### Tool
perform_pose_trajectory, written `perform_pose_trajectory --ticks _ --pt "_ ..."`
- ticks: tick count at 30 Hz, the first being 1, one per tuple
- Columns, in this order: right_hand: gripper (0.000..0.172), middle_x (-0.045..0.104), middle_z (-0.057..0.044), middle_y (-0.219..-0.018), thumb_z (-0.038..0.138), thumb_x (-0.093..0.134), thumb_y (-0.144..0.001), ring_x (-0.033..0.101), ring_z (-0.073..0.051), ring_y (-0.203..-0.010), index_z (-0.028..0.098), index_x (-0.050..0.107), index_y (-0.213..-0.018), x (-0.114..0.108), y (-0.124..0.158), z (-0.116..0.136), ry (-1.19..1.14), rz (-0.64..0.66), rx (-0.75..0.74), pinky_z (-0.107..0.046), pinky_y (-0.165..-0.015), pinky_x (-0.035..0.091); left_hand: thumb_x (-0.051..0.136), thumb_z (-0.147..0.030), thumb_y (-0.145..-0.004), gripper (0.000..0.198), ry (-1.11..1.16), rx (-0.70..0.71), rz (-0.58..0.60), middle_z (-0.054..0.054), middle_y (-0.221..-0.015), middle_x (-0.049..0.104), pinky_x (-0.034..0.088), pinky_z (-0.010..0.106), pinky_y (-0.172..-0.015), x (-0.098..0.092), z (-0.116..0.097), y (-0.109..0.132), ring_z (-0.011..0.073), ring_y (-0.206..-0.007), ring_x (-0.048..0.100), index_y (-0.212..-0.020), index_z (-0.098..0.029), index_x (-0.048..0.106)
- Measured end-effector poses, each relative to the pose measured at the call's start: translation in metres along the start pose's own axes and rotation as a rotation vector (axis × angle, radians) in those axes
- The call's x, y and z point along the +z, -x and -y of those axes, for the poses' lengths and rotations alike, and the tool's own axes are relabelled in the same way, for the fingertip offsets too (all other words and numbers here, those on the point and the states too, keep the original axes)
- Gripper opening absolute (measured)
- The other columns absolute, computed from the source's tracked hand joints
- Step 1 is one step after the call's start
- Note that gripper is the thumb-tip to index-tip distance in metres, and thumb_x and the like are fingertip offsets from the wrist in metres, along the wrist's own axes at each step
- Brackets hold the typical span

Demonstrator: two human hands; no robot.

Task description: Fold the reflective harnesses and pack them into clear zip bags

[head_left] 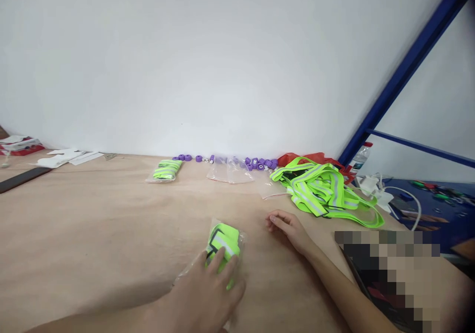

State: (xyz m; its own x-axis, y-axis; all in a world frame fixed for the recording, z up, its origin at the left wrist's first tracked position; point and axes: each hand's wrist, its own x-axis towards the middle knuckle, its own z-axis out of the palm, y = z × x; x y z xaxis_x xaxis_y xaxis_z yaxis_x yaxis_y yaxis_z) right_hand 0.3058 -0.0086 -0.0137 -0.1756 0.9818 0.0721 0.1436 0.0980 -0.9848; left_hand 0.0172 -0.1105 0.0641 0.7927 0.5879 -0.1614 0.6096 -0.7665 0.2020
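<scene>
In the lower middle of the head view, my left hand (210, 286) lies over a clear plastic bag with a folded neon-green reflective strap (224, 236) inside. Its fingers are bent onto the bag, which rests on the table; part of the bag is hidden under the hand. To the right, my right hand (289, 229) rests on its side on the tabletop, fingers loosely curled and nothing in them. Beyond it is a heap of loose green reflective straps (322, 189). Another bagged reflective strap (166, 170) lies farther back on the left.
Against the wall are several purple rolls (261, 164), an empty clear bag (230, 170) and red cloth or plastic (302, 157). White papers (65, 157) and a dark flat strip (24, 178) lie left. At right stand a bottle (359, 159) and a blue metal frame (404, 71).
</scene>
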Motion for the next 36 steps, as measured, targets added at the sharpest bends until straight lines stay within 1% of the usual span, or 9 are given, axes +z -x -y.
perform_pose_trajectory --ticks 4,10,12,16,22,24,27,32,36 --pt "0.044 0.067 -0.004 -0.072 0.062 0.068 -0.078 0.060 -0.020 -0.068 0.018 0.070 -0.080 0.000 0.000 0.000 0.001 -0.001 0.003 -0.034 -0.068 0.049 0.062 -0.042 -0.091 0.063 -0.075 -0.083 0.042 0.017 -0.154 0.040 0.038 0.058 -0.107 0.013 0.018 0.006 0.0415 -0.141 0.036 -0.149 -0.025 0.045" --pt "0.044 0.066 -0.004 -0.069 0.064 0.068 -0.077 0.061 -0.021 -0.067 0.019 0.070 -0.079 0.001 -0.001 0.004 0.043 0.006 -0.003 -0.035 -0.068 0.049 0.057 -0.024 -0.089 0.054 -0.222 -0.388 0.003 0.024 -0.152 0.039 0.043 0.059 -0.101 -0.001 0.087 -0.014 0.0453 -0.139 0.037 -0.141 -0.012 0.052" --pt "0.044 0.067 -0.004 -0.070 0.064 0.068 -0.077 0.060 -0.021 -0.067 0.020 0.070 -0.078 0.001 -0.002 0.004 0.039 0.008 -0.003 -0.034 -0.067 0.048 0.055 -0.016 -0.086 0.052 -0.222 -0.385 -0.040 0.023 -0.151 0.042 0.041 0.053 -0.106 -0.006 0.111 -0.024 0.0418 -0.138 0.039 -0.138 -0.010 0.054" --pt "0.043 0.067 -0.004 -0.073 0.062 0.068 -0.077 0.060 -0.020 -0.068 0.019 0.070 -0.078 0.001 -0.002 0.002 0.013 0.016 -0.004 -0.034 -0.067 0.048 0.058 -0.018 -0.084 0.048 -0.161 -0.380 -0.077 0.019 -0.147 0.047 0.038 0.044 -0.109 -0.014 0.151 -0.048 0.0369 -0.134 0.044 -0.132 -0.012 0.059" --pt "0.040 0.066 -0.003 -0.071 0.059 0.068 -0.079 0.061 -0.019 -0.067 0.019 0.069 -0.078 0.001 -0.001 0.000 -0.002 0.006 -0.015 -0.032 -0.067 0.048 0.056 -0.013 -0.080 0.043 -0.153 -0.454 -0.107 0.023 -0.136 0.055 0.043 0.046 -0.100 -0.021 0.196 -0.083 0.0396 -0.124 0.052 -0.122 -0.009 0.063" --pt "0.041 0.066 -0.003 -0.071 0.060 0.067 -0.079 0.061 -0.019 -0.066 0.019 0.068 -0.078 0.001 -0.002 -0.001 0.019 -0.022 -0.038 -0.032 -0.066 0.049 0.056 -0.013 -0.079 0.041 -0.155 -0.466 -0.116 0.024 -0.131 0.058 0.043 0.048 -0.100 -0.023 0.209 -0.089 0.0406 -0.122 0.053 -0.118 -0.008 0.065" --pt "0.044 0.066 -0.004 -0.070 0.062 0.063 -0.080 0.061 -0.019 -0.064 0.019 0.067 -0.076 -0.001 -0.004 -0.004 0.118 -0.108 -0.090 -0.032 -0.064 0.050 0.057 -0.013 -0.077 0.046 -0.155 -0.462 -0.142 0.021 -0.135 0.057 0.039 0.049 -0.104 -0.024 0.227 -0.093 0.0396 -0.127 0.050 -0.123 -0.011 0.062" --pt "0.046 0.068 -0.006 -0.071 0.064 0.054 -0.083 0.063 -0.021 -0.065 0.020 0.064 -0.077 -0.007 -0.008 -0.010 0.274 -0.242 -0.118 -0.033 -0.062 0.052 0.055 -0.014 -0.079 0.052 -0.173 -0.453 -0.192 0.019 -0.150 0.044 0.030 0.053 -0.112 -0.020 0.255 -0.095 0.0385 -0.141 0.036 -0.132 -0.014 0.055" --pt "0.038 0.070 -0.008 -0.081 0.056 0.051 -0.084 0.064 -0.025 -0.079 0.021 0.066 -0.081 -0.019 -0.010 -0.010 0.456 -0.390 -0.144 -0.038 -0.076 0.052 0.054 -0.017 -0.078 0.054 -0.196 -0.507 -0.248 0.020 -0.153 0.041 0.024 0.060 -0.114 -0.011 0.270 -0.101 0.0402 -0.146 0.027 -0.132 -0.014 0.052"
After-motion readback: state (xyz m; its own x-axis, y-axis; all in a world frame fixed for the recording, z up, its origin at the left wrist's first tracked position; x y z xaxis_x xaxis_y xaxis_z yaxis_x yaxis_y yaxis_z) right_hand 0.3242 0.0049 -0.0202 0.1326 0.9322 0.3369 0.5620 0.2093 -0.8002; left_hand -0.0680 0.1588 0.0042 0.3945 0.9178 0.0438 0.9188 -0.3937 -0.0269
